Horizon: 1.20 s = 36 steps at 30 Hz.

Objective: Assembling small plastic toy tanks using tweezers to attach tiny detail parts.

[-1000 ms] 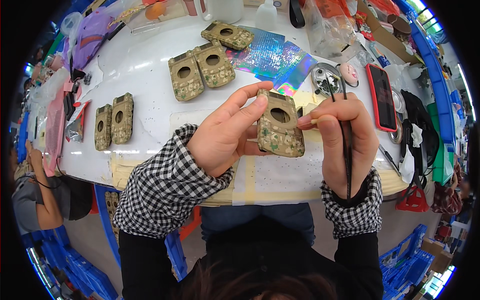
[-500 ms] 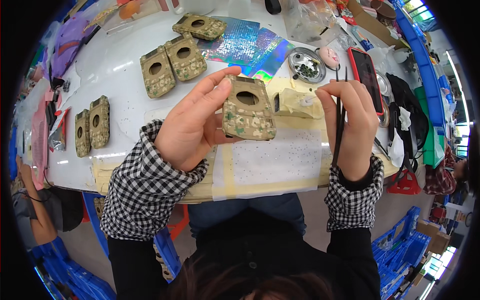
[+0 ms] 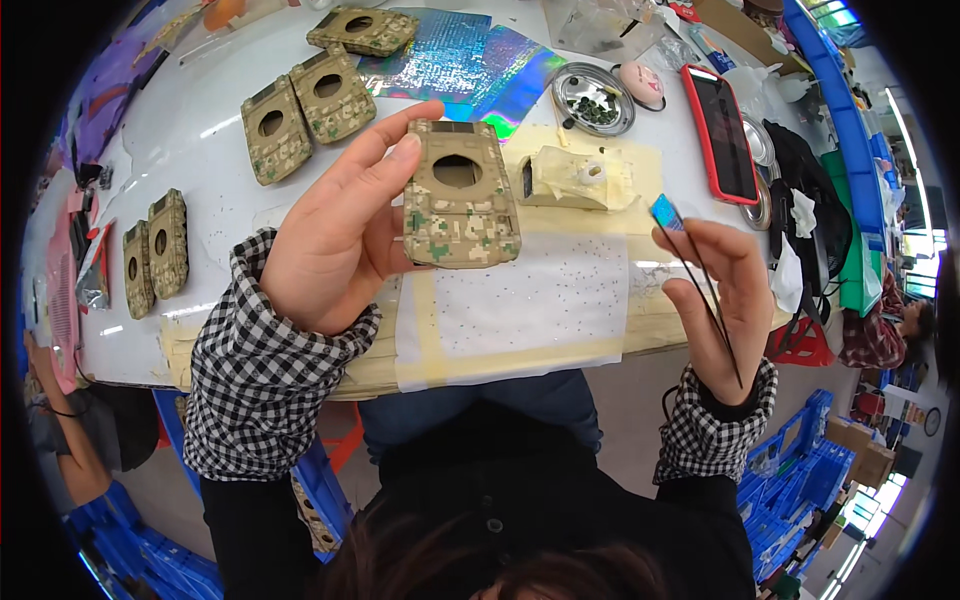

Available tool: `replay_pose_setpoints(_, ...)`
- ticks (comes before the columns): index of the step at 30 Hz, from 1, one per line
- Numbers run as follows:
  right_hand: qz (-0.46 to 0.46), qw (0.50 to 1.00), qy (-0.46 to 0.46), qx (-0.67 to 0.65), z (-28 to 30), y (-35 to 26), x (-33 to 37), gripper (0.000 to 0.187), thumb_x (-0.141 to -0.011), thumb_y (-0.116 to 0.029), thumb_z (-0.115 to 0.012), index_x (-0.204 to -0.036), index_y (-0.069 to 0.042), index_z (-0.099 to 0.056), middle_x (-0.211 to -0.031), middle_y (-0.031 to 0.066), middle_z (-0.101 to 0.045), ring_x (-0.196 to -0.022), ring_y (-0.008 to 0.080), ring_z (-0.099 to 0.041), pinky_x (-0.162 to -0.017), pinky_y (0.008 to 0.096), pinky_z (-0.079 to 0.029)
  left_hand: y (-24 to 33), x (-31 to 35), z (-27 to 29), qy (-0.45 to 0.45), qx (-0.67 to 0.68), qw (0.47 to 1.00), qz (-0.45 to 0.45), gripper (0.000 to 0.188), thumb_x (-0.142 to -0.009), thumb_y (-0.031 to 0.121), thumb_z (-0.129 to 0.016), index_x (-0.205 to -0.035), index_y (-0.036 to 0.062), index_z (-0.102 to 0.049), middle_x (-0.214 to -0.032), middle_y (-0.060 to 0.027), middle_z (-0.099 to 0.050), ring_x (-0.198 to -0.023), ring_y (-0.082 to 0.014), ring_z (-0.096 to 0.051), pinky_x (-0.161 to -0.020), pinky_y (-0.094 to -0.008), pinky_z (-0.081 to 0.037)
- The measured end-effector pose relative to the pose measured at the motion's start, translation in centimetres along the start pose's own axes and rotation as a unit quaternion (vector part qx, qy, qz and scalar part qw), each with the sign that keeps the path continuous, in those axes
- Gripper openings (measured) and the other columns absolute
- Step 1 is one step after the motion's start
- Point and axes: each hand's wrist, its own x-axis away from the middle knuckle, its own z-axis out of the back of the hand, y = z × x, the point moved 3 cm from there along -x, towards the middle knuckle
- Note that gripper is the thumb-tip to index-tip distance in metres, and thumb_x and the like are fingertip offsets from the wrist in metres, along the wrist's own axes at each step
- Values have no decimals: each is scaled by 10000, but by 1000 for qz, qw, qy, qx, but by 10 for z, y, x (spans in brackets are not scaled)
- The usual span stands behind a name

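My left hand grips the edge of a camouflage-patterned model tank hull, its round opening facing up. In my right hand lies a pair of thin black tweezers with a blue end, held slantwise between thumb and fingers. The tweezers are well apart from the hull. Between the two hands, a block wrapped in yellowish tape stands on the table with a small whitish piece on top. Below it a white sheet scattered with tiny dark specks is taped down.
Several more tank hulls lie at the left and far left. Shiny holographic sheets lie at the back. A round metal dish of small dark green parts and a red-cased phone sit at the right. Another person's arm shows at the left edge.
My right hand has moved down and right, away from the taped block, and the tweezers have swung so their blue end shows. The left hand with the hull has shifted slightly left.
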Motion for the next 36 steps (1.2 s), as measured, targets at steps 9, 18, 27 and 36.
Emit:
replay_pose_setpoints(9,-46,983,47,-169,-27,27,28,117,-892,-27,-609,-975,51,-636,-873,101,-651,-780,151,-615,-728,246,-478,0,-4,5,-8,-1,1000,13,476,-1021,276,-342,-1436,49,-287,-1308,-149,-499,-1113,-320,-592,-909,-363,-531)
replay_pose_setpoints(18,-57,985,78,-146,-41,31,35,113,-904,-55,-616,-951,44,-644,-831,96,-647,-739,131,-597,-668,225,-456,-2,-5,5,-4,8,1000,13,488,-1024,285,-332,-1443,40,-277,-1325,-152,-486,-1125,-328,-581,-939,-369,-510)
replay_pose_setpoints(27,-58,986,86,-133,-42,32,34,100,-890,-48,-632,-937,38,-654,-825,88,-652,-715,127,-577,-650,224,-442,-1,-4,5,-6,1,1000,16,493,-1023,296,-332,-1445,48,-277,-1334,-153,-479,-1128,-332,-579,-934,-365,-513)
replay_pose_setpoints(36,-63,987,81,-121,-42,32,34,93,-890,-47,-630,-927,34,-658,-833,89,-653,-725,131,-580,-655,227,-445,-1,-5,5,0,-3,1000,19,492,-1022,295,-333,-1444,47,-279,-1336,-156,-476,-1140,-339,-570,-941,-374,-507)
